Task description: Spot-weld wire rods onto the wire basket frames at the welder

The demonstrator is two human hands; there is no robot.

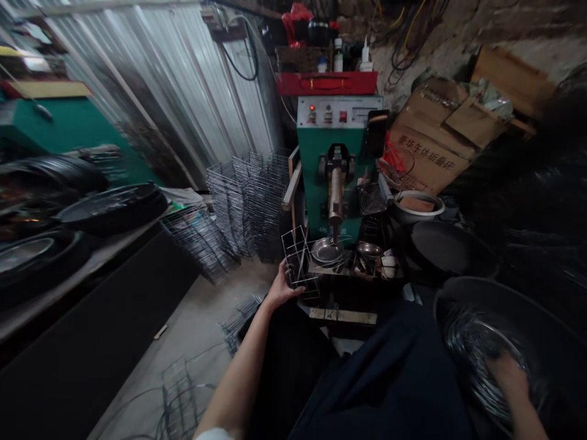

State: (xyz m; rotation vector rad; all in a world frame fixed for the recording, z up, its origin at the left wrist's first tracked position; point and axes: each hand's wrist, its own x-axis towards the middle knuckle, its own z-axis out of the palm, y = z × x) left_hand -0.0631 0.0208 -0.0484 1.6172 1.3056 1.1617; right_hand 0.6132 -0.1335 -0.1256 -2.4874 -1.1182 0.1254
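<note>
My left hand (285, 287) is closed round a small wire rack (297, 250), holding it upright just left of the machine's lower end. Beside that rack, a shallow metal dish (326, 250) sits under the steel arm (336, 195) of a green machine (316, 146). Far to the right, my right hand (507, 373) reaches into a large dark basin (458, 286) among coiled wire rings (477, 342). Motion smears that hand, so its fingers and anything in them do not show clearly.
Stacked wire racks (247, 201) stand on the floor left of the machine. More wire pieces (178, 391) lie near my left leg. A dark bench (114, 250) runs along the left. Cardboard boxes (426, 134) and a dark round pan (452, 247) are at the right.
</note>
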